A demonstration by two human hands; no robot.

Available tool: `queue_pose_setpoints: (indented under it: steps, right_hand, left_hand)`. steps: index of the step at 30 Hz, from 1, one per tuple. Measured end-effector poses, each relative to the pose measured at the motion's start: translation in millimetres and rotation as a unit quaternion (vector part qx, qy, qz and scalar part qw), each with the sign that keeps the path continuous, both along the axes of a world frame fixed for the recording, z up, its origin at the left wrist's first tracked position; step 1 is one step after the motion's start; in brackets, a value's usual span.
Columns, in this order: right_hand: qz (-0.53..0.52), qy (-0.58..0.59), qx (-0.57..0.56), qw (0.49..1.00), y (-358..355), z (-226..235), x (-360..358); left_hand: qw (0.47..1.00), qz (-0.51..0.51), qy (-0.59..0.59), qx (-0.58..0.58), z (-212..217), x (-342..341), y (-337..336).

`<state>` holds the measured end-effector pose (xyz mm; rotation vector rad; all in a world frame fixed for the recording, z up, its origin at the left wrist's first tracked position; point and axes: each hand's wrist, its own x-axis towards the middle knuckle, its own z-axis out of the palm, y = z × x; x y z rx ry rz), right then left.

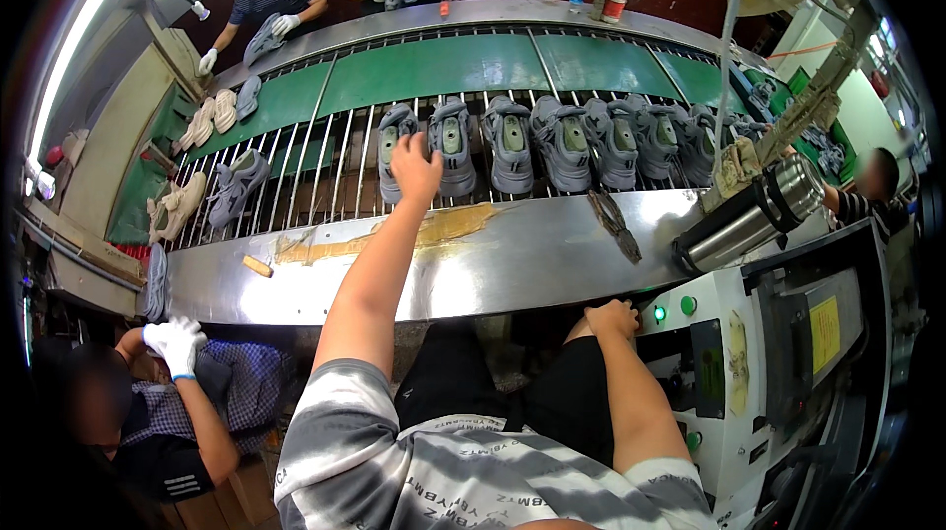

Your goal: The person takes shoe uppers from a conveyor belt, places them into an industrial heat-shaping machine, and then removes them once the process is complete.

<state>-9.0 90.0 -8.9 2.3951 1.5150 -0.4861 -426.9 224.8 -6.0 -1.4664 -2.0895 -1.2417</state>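
Observation:
A row of grey lace-up shoes (508, 151) stands on the metal rods of a conveyor, heels toward me. My left hand (416, 173) reaches over the leftmost shoe (391, 180) of the row, at its heel, close to the neighbouring shoe (452, 148). Its fingers are bent and somewhat apart, and the hand covers part of the shoe. Low on the right, my right hand (613, 318) rests on my knee beside a white machine (717, 353) with green buttons. Nothing shows in that hand.
Pliers-like tools (616, 225) and a steel thermos (754, 215) lie on the metal ledge (532, 264). Farther left stand another grey shoe (236, 187) and cream shoes (179, 207). Across the conveyor two people in gloves handle shoes; a gloved person (177, 345) sits at my left.

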Motion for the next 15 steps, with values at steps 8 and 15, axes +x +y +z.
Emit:
queue_pose_setpoints:
  steps: [8, 15]
  right_hand:
    - [-0.003, 0.008, -0.01, 1.0, -3.6, 1.3, 3.4]
    - [-0.012, 0.025, 0.019, 0.999, -6.4, -9.7, 14.8]
  left_hand:
    - [0.963, -0.11, -0.237, -0.07, -27.2, 34.4, 24.7]
    - [0.978, -0.14, -0.146, -0.053, -33.8, 40.6, 6.4]
